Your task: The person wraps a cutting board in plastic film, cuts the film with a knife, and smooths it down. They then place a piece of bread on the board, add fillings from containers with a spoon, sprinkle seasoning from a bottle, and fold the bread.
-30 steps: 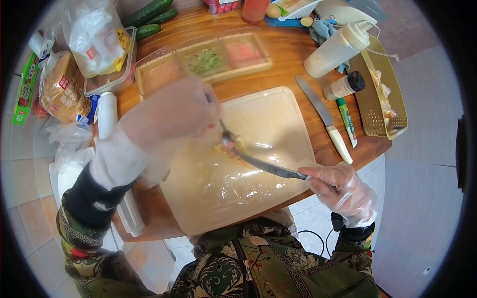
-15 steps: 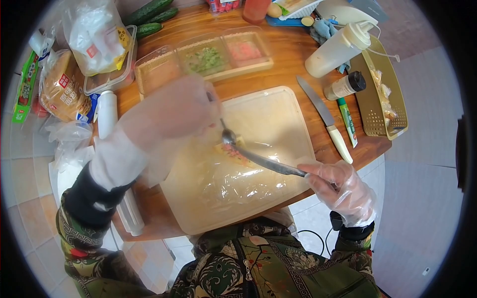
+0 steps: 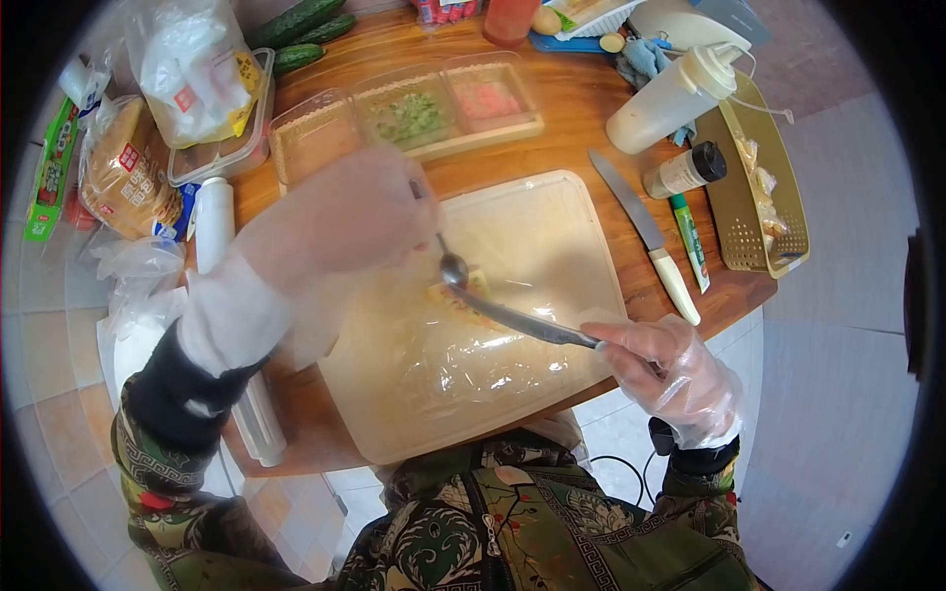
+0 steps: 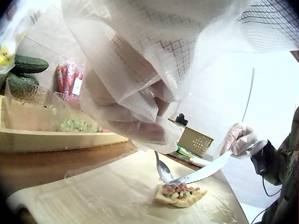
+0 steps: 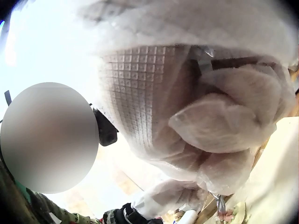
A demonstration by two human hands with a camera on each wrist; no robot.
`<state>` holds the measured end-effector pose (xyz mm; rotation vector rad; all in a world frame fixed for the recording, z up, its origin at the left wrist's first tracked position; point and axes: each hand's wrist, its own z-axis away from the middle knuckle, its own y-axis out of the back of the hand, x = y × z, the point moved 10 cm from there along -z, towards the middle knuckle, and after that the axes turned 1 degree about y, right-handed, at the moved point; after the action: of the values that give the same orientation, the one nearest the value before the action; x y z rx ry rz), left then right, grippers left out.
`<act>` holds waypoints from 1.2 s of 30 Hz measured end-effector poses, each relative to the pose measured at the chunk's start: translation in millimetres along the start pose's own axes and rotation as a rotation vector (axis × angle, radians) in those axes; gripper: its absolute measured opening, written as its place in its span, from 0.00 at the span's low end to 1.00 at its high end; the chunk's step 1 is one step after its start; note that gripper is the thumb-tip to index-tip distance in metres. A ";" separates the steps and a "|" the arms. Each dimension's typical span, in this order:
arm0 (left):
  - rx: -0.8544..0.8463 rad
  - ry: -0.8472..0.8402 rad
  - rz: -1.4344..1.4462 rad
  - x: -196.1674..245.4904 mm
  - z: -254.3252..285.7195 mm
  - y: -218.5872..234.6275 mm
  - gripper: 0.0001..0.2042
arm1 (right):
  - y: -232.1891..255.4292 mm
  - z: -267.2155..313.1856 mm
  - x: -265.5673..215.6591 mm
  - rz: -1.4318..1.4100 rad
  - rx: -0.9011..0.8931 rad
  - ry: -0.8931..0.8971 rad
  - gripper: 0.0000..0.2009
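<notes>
My left hand [image 3: 340, 217], in a clear plastic glove, grips a metal spoon [image 3: 453, 270] with its bowl pointing down. Gloved as well, my right hand [image 3: 672, 379] holds a serrated knife [image 3: 532, 324] by its handle at the board's right side. The knife's tip meets the spoon's bowl just over a piece of bread [image 4: 189, 201]. Heaped on the bread is a chopped pink and green filling [image 4: 179, 190], clearest in the left wrist view. Bread and tools are over a cream cutting board [image 3: 532, 212] with shiny plastic film [image 3: 483, 364] on it.
Behind the board stands a three-part tray [image 3: 434, 153] with chopped green and pink food. A second knife [image 3: 641, 222], a spice jar [image 3: 680, 172], a squeeze bottle [image 3: 660, 103] and a basket [image 3: 734, 227] are at the right. Bagged bread [image 3: 128, 177] and cucumbers [image 3: 296, 25] lie at the left.
The spoon's bowl showed pink filling a second ago and now looks bare and shiny. It has risen slightly, and my right hand with the knife has shifted a little left.
</notes>
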<state>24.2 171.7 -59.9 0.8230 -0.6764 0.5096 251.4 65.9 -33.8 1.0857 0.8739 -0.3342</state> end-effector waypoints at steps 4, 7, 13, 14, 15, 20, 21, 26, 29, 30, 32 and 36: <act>-0.001 -0.004 0.004 -0.4 0.4 1.8 0.12 | 0.5 4.8 4.7 0.113 0.032 0.077 0.14; -0.006 -0.002 0.028 -2.9 -0.3 2.4 0.12 | 1.4 4.9 3.3 0.056 0.041 0.064 0.14; 0.038 -0.003 0.069 -5.2 -1.0 6.1 0.11 | 3.3 5.4 3.3 -0.028 0.021 0.004 0.15; 0.032 0.002 0.063 -5.9 -1.4 5.5 0.11 | 2.9 4.3 3.5 -0.029 0.022 0.003 0.15; 0.026 0.007 0.058 -6.5 -1.7 5.0 0.12 | 3.1 2.1 1.0 -0.008 0.031 0.029 0.15; 0.011 0.003 0.029 -1.9 0.3 3.1 0.13 | 0.9 -0.4 -1.1 0.004 0.022 0.024 0.14; 0.017 0.007 0.035 -1.4 1.0 3.4 0.13 | 0.4 0.2 -0.1 -0.002 0.017 0.030 0.14; 0.007 0.010 0.056 -4.1 0.2 1.4 0.14 | 3.3 5.3 -1.9 0.016 0.007 0.026 0.14; 0.007 0.027 0.076 -5.3 0.3 0.0 0.14 | 6.8 8.1 -2.7 0.008 0.024 0.004 0.14; 0.010 0.038 0.079 -6.6 0.4 0.2 0.14 | 8.9 9.2 -3.0 0.012 0.037 0.010 0.14; 0.004 0.028 0.085 -7.0 0.6 0.1 0.13 | 12.0 10.8 -3.5 0.016 0.049 0.015 0.13; 0.030 -0.016 0.156 -8.8 1.9 3.2 0.13 | 18.2 11.7 -9.9 0.034 0.087 0.050 0.13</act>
<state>15.4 170.7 -63.7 0.8068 -0.7535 0.6559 261.9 62.3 -12.8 1.1923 0.8911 -0.3206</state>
